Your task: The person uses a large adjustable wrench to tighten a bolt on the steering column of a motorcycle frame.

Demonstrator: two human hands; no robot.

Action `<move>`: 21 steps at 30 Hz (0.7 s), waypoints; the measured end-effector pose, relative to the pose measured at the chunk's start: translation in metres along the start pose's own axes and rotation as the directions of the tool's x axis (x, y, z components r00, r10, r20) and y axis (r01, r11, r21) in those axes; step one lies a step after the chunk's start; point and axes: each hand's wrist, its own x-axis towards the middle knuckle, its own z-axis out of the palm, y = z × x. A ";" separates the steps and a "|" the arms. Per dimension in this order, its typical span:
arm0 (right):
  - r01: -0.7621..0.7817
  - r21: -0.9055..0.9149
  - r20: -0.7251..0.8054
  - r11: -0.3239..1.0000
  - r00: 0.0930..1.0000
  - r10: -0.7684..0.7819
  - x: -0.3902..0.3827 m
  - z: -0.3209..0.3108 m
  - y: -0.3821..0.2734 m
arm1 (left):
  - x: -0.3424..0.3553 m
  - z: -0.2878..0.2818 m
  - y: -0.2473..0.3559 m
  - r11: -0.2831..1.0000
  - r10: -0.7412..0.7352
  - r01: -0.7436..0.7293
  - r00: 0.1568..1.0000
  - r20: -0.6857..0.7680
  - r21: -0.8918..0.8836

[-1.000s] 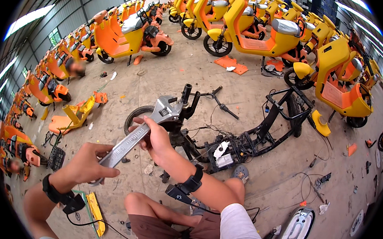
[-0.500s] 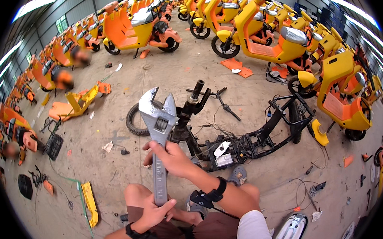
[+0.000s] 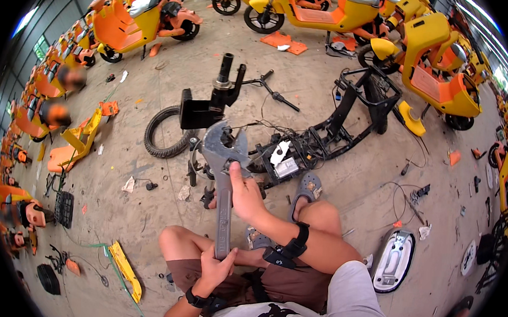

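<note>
A large grey adjustable wrench (image 3: pixel 223 214) stands nearly upright in front of me, jaws at the top. My left hand (image 3: pixel 216 269) is closed round the lower end of its handle. My right hand (image 3: pixel 245 193) grips just below the head, its thumb lying against the jaw part. Behind the jaws rises the black steering tube (image 3: pixel 224 71) of a stripped scooter frame (image 3: pixel 339 125). The jaws overlap the tube's lower part in the view; I cannot tell whether they touch it. Wires and a silver box (image 3: pixel 286 167) sit on the frame.
A loose tyre (image 3: pixel 150 135) lies left of the frame, and a handlebar (image 3: pixel 277 96) lies beyond it. A yellow panel (image 3: pixel 126 272) is at my left, a white-and-black seat-shaped part (image 3: pixel 395 262) at my right. Yellow and orange scooters (image 3: pixel 316 12) stand in rows farther off.
The wrench head has come down and turned, now in front of the tube's lower part. My right thumb has shifted up to the jaws. The whole view has tilted downward.
</note>
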 end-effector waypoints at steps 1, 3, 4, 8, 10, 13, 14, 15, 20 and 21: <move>-0.013 -0.017 0.000 1.000 1.000 0.013 0.001 -0.001 -0.003 | 0.002 0.003 -0.001 1.000 0.011 -0.011 1.000 -0.009 -0.005; 0.002 -0.018 0.033 1.000 0.999 -0.002 0.003 -0.005 -0.004 | 0.004 0.004 0.004 1.000 0.015 -0.014 1.000 -0.022 0.014; -0.006 -0.010 0.040 1.000 0.999 0.007 0.002 -0.007 -0.009 | 0.007 0.003 0.003 0.999 0.029 -0.028 0.999 -0.026 0.046; -0.002 0.017 0.040 1.000 0.999 0.002 0.009 -0.007 0.000 | 0.015 0.001 -0.006 0.998 0.048 -0.046 0.997 -0.055 0.031; 0.014 0.042 0.029 0.999 0.999 -0.015 0.008 -0.004 -0.001 | 0.015 0.002 -0.011 0.999 0.049 -0.047 0.993 -0.106 0.026; 0.042 0.024 0.059 0.999 0.997 -0.044 0.008 0.001 -0.004 | 0.016 -0.001 -0.019 0.997 0.076 -0.071 0.986 -0.151 0.037; 0.036 0.037 0.022 0.999 0.999 -0.037 0.008 -0.002 -0.006 | 0.018 0.002 -0.018 0.997 0.072 -0.070 0.987 -0.145 0.020; 0.028 0.050 -0.010 0.998 1.000 -0.027 0.007 -0.006 -0.008 | 0.020 0.005 -0.016 0.997 0.069 -0.064 0.988 -0.142 0.044; 0.078 0.092 -0.067 0.993 0.995 -0.072 0.016 -0.008 -0.004 | 0.032 0.010 -0.013 0.987 0.118 -0.101 0.983 -0.137 0.128; 0.086 0.101 -0.062 0.991 0.995 -0.080 0.016 -0.007 -0.003 | 0.034 0.010 -0.012 0.985 0.123 -0.103 0.982 -0.141 0.141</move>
